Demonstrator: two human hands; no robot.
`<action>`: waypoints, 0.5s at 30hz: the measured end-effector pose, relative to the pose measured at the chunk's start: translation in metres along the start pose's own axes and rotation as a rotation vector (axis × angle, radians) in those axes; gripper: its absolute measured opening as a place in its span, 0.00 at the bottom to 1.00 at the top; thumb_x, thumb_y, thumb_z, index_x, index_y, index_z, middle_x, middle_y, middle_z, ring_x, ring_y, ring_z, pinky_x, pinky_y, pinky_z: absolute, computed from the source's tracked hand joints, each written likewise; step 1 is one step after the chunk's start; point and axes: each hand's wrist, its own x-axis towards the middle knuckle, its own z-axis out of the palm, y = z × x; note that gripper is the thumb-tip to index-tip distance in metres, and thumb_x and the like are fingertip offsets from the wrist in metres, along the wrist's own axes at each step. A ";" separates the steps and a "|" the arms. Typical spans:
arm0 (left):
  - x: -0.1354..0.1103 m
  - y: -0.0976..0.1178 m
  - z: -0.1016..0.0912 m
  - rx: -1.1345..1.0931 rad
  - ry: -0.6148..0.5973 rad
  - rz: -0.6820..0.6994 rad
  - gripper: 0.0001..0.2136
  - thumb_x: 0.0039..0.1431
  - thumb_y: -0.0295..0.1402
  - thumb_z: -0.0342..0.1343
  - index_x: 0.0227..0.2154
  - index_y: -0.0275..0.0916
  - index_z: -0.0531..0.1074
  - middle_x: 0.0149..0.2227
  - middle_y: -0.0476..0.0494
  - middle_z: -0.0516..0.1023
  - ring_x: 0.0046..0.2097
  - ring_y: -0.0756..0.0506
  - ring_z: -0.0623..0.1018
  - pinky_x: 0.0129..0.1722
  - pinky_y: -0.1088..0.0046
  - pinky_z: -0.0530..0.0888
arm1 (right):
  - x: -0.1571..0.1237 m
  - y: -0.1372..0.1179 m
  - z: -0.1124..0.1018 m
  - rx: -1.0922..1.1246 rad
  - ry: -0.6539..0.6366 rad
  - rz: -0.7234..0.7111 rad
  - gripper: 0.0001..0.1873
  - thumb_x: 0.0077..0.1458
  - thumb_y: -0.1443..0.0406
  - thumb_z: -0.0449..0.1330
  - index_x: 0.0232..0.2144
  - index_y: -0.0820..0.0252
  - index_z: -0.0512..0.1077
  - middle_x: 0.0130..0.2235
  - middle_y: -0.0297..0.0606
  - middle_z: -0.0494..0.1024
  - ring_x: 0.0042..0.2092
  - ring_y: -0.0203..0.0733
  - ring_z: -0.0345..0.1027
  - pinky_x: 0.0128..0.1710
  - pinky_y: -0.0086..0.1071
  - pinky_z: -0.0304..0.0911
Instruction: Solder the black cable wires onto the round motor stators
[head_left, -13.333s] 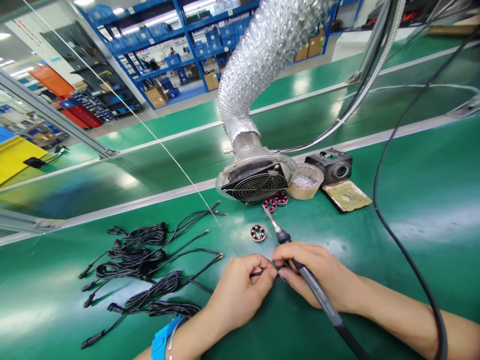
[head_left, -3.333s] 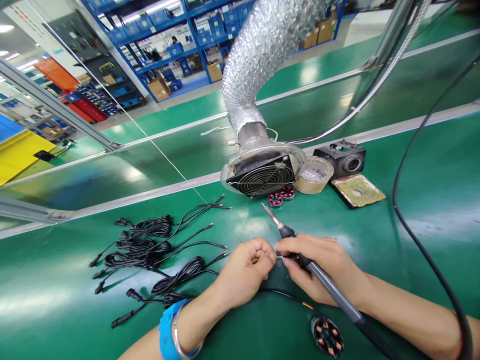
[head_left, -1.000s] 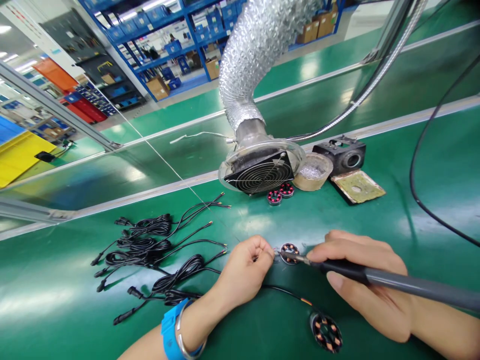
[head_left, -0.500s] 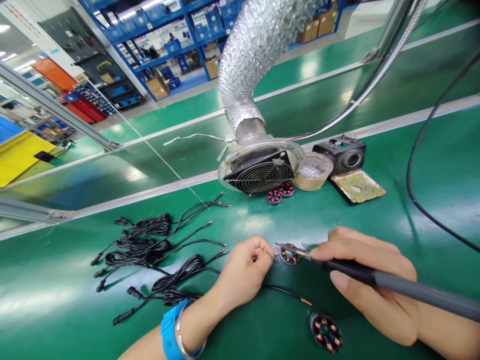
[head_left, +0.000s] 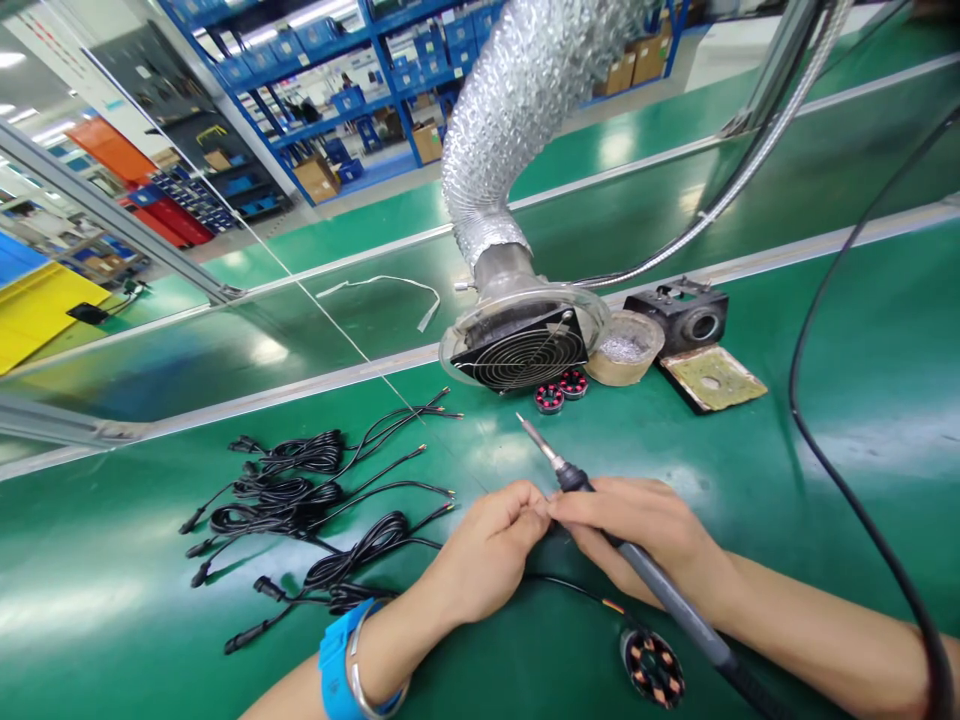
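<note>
My right hand (head_left: pixel 652 530) is wrapped round a soldering iron (head_left: pixel 536 440), its bare metal tip pointing up and left above the green bench. My left hand (head_left: pixel 491 550) is pinched closed, its fingertips meeting those of the right; what they hold is too small to make out. The copper-wound stator ring seen earlier between the hands is now hidden by the right hand. Below the hands, another stator (head_left: pixel 652 665) lies on the bench, with a black cable (head_left: pixel 562 580) running to it from behind my left wrist.
Coiled black cables (head_left: pixel 315 490) lie at left. A fume-extractor hood (head_left: pixel 525 345) hangs ahead on a foil duct. Beneath it are two small red-wound stators (head_left: pixel 561 390), a round tub (head_left: pixel 626 350) and an iron stand (head_left: pixel 682 310) with a yellowish sponge (head_left: pixel 716 378). A black cord (head_left: pixel 832 470) loops at right.
My right hand has moved left to the left fingertips, covering the stator ring. The soldering iron has swung so its tip points up and away. My left hand has hardly moved.
</note>
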 end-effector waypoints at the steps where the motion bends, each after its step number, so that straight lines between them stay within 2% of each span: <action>1: -0.001 0.002 0.000 0.037 -0.007 0.009 0.12 0.68 0.38 0.44 0.30 0.40 0.62 0.26 0.54 0.59 0.29 0.50 0.59 0.29 0.74 0.56 | 0.001 0.000 0.001 -0.017 0.007 -0.024 0.17 0.58 0.77 0.56 0.47 0.58 0.71 0.29 0.33 0.74 0.28 0.34 0.67 0.27 0.28 0.61; 4: -0.006 0.014 0.000 0.229 0.004 0.058 0.12 0.69 0.39 0.43 0.31 0.41 0.62 0.27 0.54 0.63 0.30 0.50 0.61 0.30 0.72 0.57 | 0.002 -0.002 0.000 -0.066 0.038 -0.045 0.15 0.57 0.77 0.56 0.44 0.59 0.72 0.25 0.30 0.69 0.25 0.33 0.62 0.25 0.28 0.57; 7: -0.009 0.023 -0.001 0.386 0.039 0.097 0.10 0.70 0.38 0.42 0.32 0.41 0.62 0.28 0.53 0.65 0.30 0.49 0.63 0.31 0.71 0.57 | 0.000 -0.003 -0.002 -0.050 0.034 -0.002 0.15 0.56 0.77 0.56 0.44 0.58 0.71 0.26 0.30 0.69 0.24 0.33 0.60 0.25 0.28 0.56; 15: -0.005 0.013 0.000 0.229 0.042 0.075 0.12 0.70 0.38 0.42 0.31 0.40 0.61 0.27 0.53 0.63 0.30 0.50 0.62 0.31 0.73 0.59 | -0.003 -0.006 -0.001 0.003 -0.044 0.006 0.18 0.57 0.75 0.54 0.49 0.57 0.69 0.28 0.31 0.71 0.27 0.34 0.64 0.28 0.28 0.60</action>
